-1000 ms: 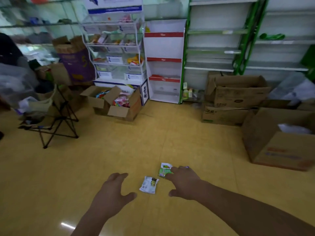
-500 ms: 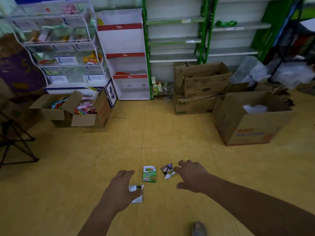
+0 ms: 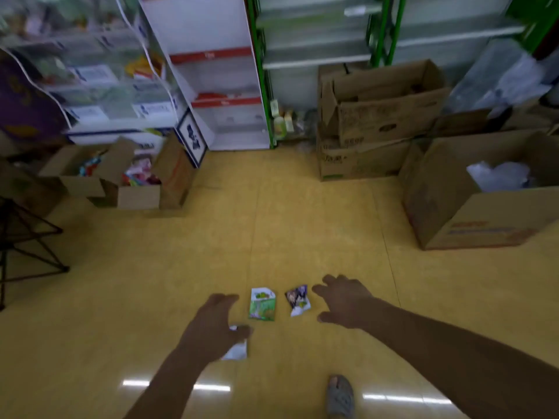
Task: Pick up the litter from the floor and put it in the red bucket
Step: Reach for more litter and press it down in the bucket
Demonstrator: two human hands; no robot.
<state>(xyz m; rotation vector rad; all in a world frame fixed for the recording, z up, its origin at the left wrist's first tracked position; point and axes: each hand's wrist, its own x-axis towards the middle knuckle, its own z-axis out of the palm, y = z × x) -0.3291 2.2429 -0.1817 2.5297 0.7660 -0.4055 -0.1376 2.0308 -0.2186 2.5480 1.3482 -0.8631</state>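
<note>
left hand lowered further over white wrapper, 7 o'clock of green packet; grip cannot be told. right hand, fingers apart, empty, brought beside dark wrapper. pickup judged starting.

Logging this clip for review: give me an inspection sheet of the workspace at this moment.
Surface: yellow floor, glossy, with light glare.
Job's things: green wrapper and dark wrapper lie on the floor; white wrapper partly under the left hand; red bucket not in view.
Clutter: open cardboard boxes, one holding colourful packets.
Grips: left hand's hold unclear; right hand open, beside the dark wrapper, apart.
Cables: nothing seen.
Surroundings: shop shelves, black folding frame, sandalled foot.
</note>
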